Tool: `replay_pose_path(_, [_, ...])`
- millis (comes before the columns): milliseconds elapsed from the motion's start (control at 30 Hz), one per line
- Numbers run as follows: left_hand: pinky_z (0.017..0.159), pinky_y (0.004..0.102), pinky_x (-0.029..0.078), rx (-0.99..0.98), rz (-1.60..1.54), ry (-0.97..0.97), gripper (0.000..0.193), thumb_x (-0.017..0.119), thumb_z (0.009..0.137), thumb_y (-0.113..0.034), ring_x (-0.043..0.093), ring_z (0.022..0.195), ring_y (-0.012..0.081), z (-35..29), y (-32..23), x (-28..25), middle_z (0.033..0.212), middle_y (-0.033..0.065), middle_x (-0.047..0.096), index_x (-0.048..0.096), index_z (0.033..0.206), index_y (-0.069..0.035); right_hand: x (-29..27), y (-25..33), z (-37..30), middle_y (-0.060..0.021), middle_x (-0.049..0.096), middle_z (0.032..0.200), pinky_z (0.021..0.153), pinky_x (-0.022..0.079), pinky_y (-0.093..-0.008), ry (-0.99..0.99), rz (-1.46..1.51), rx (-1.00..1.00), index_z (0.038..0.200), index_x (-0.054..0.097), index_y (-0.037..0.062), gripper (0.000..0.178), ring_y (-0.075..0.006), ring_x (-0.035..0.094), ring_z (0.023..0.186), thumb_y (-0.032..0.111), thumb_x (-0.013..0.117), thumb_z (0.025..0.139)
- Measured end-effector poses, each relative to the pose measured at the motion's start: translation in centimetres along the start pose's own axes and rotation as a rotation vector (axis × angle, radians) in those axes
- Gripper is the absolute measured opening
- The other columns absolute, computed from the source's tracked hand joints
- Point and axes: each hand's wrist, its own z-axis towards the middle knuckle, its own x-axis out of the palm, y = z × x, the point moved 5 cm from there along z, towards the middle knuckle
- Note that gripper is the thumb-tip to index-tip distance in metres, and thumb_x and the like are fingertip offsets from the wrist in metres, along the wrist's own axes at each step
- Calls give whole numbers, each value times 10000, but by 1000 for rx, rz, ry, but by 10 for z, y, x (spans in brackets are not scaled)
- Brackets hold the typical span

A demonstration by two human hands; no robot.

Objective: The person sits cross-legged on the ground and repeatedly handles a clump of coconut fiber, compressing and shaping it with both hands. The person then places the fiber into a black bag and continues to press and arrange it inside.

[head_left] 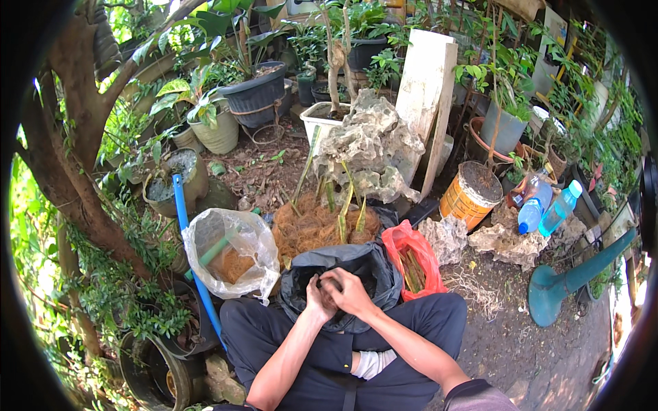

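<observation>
Sits cross-legged on the ground, leaning both forearms in over an open black bag (pixel 389 282) set at the lap, just in front of the folded legs (pixel 428 318). Has the left hand (pixel 317 296) and right hand (pixel 349 293) pressed together in the bag's mouth, fingers curled toward each other, with a dark patch showing between; cannot tell clump from shadow there, nor the exact grip of either hand. Beside the black bag, to the left, has a clear plastic bag (pixel 205 229) with some brown fibre inside; to the right, a red bag (pixel 434 267) holding cut greenish strips (pixel 413 272). Just beyond, faces a heap of brown fibre (pixel 295 231) with upright green leaves (pixel 343 222) in it, and behind that, a rough pale rock (pixel 367 140).
</observation>
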Motion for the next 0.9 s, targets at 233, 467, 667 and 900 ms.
replay_pose_path(233, [790, 344, 573, 8, -127, 105, 349, 534, 952, -460, 685, 807, 169, -11, -6, 19, 847, 14, 676, 622, 890, -128, -6, 8, -8, -110, 694, 1052, 991, 432, -426, -95, -222, -339, 994, 693, 34, 204, -280, 643, 1050, 208, 627, 909])
replay_pose_path(467, [686, 379, 500, 40, -139, -103, 504, 443, 951, -551, 608, 705, 274, -7, -11, 3, 727, 77, 604, 586, 745, -114, -23, -2, 0, -128, 677, 889, 726, 504, -390, -188, -163, -220, 928, 687, 8, 184, -339, 650, 806, 177, 615, 921])
replay_pose_path(667, [549, 315, 432, 109, -71, -57, 575, 435, 964, -596, 524, 592, 189, -3, -19, 7, 620, 29, 525, 536, 642, -131, -21, -5, -2, -119, 677, 893, 745, 506, -388, -160, -195, -254, 927, 689, 12, 177, -320, 653, 823, 177, 626, 916])
replay_pose_path(900, [681, 290, 523, 57, -82, 49, 289, 518, 988, -349, 627, 726, 166, -1, -20, 5, 805, 26, 641, 626, 896, -97, -17, 10, -2, -102, 676, 1039, 874, 479, -397, -171, -365, -355, 964, 690, 31, 180, -291, 646, 992, 187, 688, 874])
